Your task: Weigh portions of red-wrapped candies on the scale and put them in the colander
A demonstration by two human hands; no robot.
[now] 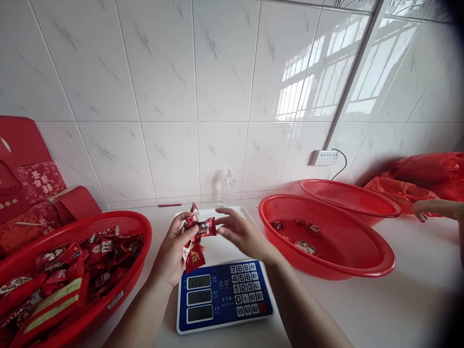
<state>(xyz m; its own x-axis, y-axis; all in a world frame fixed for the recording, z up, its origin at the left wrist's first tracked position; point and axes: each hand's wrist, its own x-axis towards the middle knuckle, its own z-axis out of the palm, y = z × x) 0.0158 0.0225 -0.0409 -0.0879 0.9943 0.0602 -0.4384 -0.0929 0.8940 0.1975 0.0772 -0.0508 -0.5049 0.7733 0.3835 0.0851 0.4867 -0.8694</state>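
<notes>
Red packets (207, 227), several: judged light, slippery; best pinched at ends. Gripped by left hand (177, 245); right hand's (241, 234) hold cannot be told.

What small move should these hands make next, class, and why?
Probably the right hand should pinch the nearest red packet by its end and ease it from the bunch, because the left hand holds several together and the right fingertips are at that end.
</notes>
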